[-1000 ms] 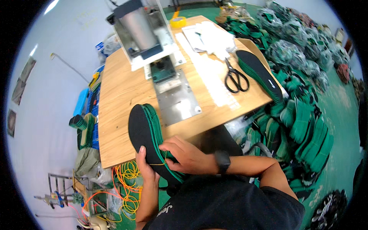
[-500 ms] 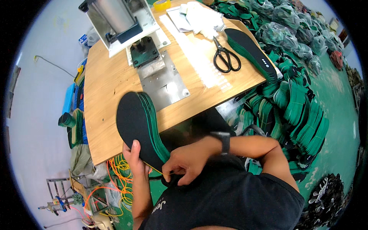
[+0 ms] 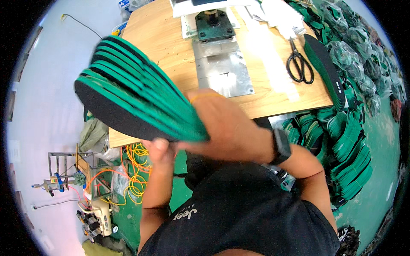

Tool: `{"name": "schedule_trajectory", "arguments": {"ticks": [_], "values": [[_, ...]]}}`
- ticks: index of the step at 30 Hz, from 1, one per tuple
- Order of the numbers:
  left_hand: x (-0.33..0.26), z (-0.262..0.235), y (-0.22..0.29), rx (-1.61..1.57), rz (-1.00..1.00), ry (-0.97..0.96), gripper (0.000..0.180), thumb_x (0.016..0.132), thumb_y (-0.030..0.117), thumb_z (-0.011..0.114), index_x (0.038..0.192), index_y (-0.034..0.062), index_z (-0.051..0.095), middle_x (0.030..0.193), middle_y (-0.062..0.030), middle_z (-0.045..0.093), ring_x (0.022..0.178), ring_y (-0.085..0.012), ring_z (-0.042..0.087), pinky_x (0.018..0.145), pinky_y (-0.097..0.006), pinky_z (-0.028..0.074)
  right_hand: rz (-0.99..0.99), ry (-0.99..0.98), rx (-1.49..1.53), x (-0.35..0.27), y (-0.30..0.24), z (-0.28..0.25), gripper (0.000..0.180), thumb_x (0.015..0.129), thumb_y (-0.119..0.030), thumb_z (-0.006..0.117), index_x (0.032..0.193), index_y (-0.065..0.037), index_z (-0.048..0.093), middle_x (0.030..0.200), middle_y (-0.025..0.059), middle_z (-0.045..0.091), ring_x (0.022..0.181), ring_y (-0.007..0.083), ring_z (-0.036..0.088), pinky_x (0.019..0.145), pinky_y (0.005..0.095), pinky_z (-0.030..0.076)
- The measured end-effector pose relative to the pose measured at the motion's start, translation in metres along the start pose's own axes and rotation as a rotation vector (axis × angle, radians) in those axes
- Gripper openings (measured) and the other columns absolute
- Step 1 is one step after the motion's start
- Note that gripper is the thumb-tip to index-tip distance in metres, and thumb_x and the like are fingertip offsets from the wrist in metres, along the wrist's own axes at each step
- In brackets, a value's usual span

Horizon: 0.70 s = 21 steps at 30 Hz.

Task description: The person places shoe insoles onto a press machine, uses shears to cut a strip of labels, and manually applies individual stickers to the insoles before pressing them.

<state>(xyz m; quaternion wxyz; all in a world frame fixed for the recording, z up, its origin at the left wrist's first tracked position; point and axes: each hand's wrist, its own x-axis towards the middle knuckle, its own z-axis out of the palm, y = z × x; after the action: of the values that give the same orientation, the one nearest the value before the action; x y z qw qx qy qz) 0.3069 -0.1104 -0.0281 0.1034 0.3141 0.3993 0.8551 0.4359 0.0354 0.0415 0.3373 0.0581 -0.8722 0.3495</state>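
Both my hands hold a fanned stack of green-and-black shoe insoles [image 3: 128, 91], lifted above the near left corner of the wooden table [image 3: 171, 47]. My left hand [image 3: 160, 149] pinches the stack's heel end from below. My right hand [image 3: 228, 126], with a thin yellow rubber band [image 3: 205, 96] over its knuckles and a black watch on the wrist, grips the same end from the right. The toes of the insoles point up and to the left.
On the table stand a metal plate [image 3: 224, 70] with a black press base [image 3: 213, 23], black scissors [image 3: 300, 65], white sheets [image 3: 277, 13] and one insole pile at the right edge [image 3: 326, 68]. Bundled green insoles [image 3: 346, 141] heap the floor on the right; yellow cable [image 3: 134, 175] lies left.
The insole stack has been raised from the table edge up in front of me and fanned out. Both hands came up with it, and the view tilted closer to the table.
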Motion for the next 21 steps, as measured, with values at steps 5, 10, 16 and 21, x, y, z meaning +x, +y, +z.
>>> {"name": "schedule_trajectory", "arguments": {"ticks": [5, 10, 16, 21], "values": [[0.083, -0.046, 0.016, 0.232, 0.078, -0.432, 0.115, 0.059, 0.048, 0.082, 0.146, 0.0093, 0.017, 0.141, -0.0206, 0.035, 0.130, -0.0349, 0.037, 0.106, -0.049, 0.032, 0.081, -0.412, -0.280, 0.017, 0.039, -0.021, 0.054, 0.069, -0.020, 0.075, 0.112, 0.001, 0.049, 0.100, 0.0197, 0.057, 0.092, 0.0392, 0.055, 0.078, 0.0434, 0.046], [0.085, -0.051, 0.003, 1.010, -0.024, -0.695, 0.078, 0.053, 0.017, 0.086, 0.123, 0.0054, 0.051, 0.119, -0.0126, 0.051, 0.113, -0.0279, 0.050, 0.097, -0.035, 0.040, 0.148, -0.433, -0.359, 0.007, 0.071, -0.021, 0.059, 0.065, -0.022, 0.078, 0.112, 0.002, 0.052, 0.100, 0.0213, 0.059, 0.094, 0.0390, 0.056, 0.081, 0.0427, 0.046], [0.067, -0.045, -0.006, 0.954, 0.059, -0.446, 0.058, 0.054, 0.011, 0.085, 0.105, 0.0031, 0.058, 0.100, -0.0105, 0.057, 0.095, -0.0258, 0.056, 0.086, -0.034, 0.046, 0.342, -0.265, -0.223, -0.024, 0.090, -0.047, 0.062, 0.062, -0.019, 0.081, 0.112, 0.003, 0.052, 0.100, 0.0215, 0.059, 0.092, 0.0393, 0.057, 0.082, 0.0407, 0.047], [0.067, -0.042, 0.002, 1.001, 0.003, -0.491, 0.064, 0.054, 0.011, 0.085, 0.110, 0.0028, 0.056, 0.106, -0.0127, 0.055, 0.099, -0.0257, 0.055, 0.088, -0.034, 0.044, 0.232, -0.137, -0.164, -0.025, 0.088, -0.029, 0.067, 0.059, -0.009, 0.082, 0.118, -0.002, 0.050, 0.109, 0.0153, 0.054, 0.101, 0.0317, 0.054, 0.086, 0.0350, 0.044]]}}
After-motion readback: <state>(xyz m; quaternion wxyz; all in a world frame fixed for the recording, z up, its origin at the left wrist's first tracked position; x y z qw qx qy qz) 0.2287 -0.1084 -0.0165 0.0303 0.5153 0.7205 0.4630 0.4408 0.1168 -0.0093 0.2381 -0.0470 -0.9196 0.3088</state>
